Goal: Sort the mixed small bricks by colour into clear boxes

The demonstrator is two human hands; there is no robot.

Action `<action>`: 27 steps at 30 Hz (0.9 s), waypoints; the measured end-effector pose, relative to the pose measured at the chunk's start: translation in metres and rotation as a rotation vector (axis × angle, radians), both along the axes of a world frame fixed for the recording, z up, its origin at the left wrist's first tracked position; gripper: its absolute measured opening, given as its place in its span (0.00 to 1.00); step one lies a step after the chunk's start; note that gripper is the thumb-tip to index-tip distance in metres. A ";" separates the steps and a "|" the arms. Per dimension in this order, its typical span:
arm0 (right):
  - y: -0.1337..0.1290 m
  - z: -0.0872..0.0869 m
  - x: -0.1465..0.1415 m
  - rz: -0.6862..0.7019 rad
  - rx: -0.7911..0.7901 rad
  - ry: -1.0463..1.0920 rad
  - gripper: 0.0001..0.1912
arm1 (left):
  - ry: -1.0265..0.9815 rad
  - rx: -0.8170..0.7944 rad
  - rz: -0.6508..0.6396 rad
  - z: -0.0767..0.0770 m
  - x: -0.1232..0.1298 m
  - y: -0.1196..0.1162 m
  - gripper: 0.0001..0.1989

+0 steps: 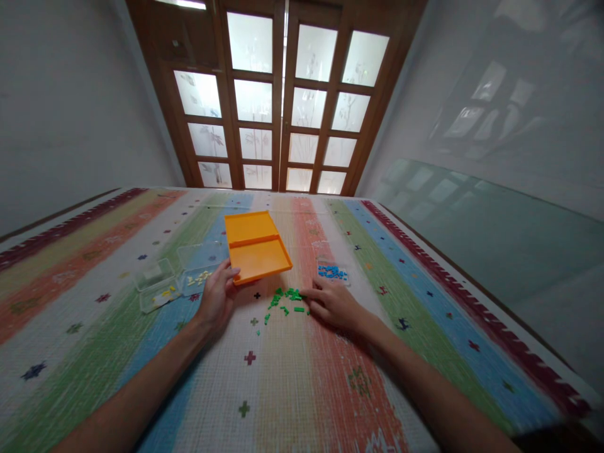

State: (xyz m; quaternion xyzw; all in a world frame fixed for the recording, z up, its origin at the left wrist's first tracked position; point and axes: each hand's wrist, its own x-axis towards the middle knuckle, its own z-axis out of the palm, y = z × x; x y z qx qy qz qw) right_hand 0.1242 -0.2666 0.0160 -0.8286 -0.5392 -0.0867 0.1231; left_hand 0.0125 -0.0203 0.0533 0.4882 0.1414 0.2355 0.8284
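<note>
My left hand [218, 297] grips an open orange plastic case [259, 259] by its near left corner, thumb on the rim. The case is tilted, its hinged lid [250, 226] folded back on the far side, and its inside is bare. In front of it, small green building bricks [279, 296] lie loose on the striped tablecloth. My right hand [334, 303] rests at the right side of this pile, fingers somewhat apart, a fingertip touching the green pieces. No brick shows clearly held in it.
Beyond my right hand stands a clear box of blue bricks [333, 272]. Left of my left hand are a clear box with whitish pieces [199, 278] and another with yellow ones [166, 294]. Wooden doors with glass panes [255, 100] close the far side; a glass panel [472, 214] leans at right.
</note>
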 end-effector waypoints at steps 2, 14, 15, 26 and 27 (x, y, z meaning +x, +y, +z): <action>-0.002 -0.001 -0.002 0.004 0.017 0.015 0.14 | -0.004 0.005 -0.002 -0.001 0.000 -0.001 0.17; 0.016 0.012 0.001 -0.116 -0.015 0.171 0.14 | 0.004 -0.012 0.007 -0.013 0.000 -0.007 0.18; 0.019 0.012 0.001 -0.118 -0.033 0.178 0.14 | 0.006 -0.012 0.009 -0.013 0.000 -0.007 0.18; 0.012 0.018 0.016 -0.099 0.099 0.236 0.07 | -0.007 -0.001 0.007 -0.012 0.000 -0.008 0.18; 0.007 0.021 0.022 -0.101 0.146 0.231 0.07 | -0.006 -0.002 0.009 -0.012 0.000 -0.008 0.18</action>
